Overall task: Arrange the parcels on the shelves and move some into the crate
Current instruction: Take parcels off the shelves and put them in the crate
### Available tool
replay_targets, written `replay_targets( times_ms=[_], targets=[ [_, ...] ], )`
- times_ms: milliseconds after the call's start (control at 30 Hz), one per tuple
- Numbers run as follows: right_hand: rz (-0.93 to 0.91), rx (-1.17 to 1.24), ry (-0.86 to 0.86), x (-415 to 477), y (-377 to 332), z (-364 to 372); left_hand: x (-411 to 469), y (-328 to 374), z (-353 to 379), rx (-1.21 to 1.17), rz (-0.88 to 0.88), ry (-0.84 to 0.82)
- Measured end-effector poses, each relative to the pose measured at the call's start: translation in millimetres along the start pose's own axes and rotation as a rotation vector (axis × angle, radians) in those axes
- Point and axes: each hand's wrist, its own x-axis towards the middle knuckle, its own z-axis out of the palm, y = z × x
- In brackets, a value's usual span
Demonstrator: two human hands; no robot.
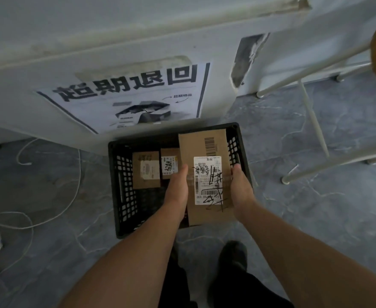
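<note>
A black plastic crate (122, 178) with latticed walls stands on the floor in front of me. I hold a long cardboard parcel (204, 150) with a white shipping label and black scribbles over the crate's right half. My left hand (178, 185) grips its left side and my right hand (240, 190) grips its right side. Two smaller cardboard parcels lie inside the crate: one (146, 170) at the left, another (169, 163) beside it, partly hidden by the held parcel.
A white cabinet (49, 70) with a printed paper sign (133, 96) stands just behind the crate. White metal shelf legs (313, 121) rise at the right. White cords (49, 210) trail over the grey floor at left. My dark shoes (233, 256) are below the crate.
</note>
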Motion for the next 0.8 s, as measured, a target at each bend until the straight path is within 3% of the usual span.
replay_targets(
  times_ms=[433, 800],
  targets=[
    [-0.078, -0.237, -0.033, 135.4, 40.9, 35.9, 147.7, -56.6, 3.0, 0.063, -0.039, -0.045],
    [-0.038, -0.176, -0.196, 179.8, 51.0, 51.4, 186.0, -62.1, 0.7, 0.285, 0.013, -0.076]
  ],
)
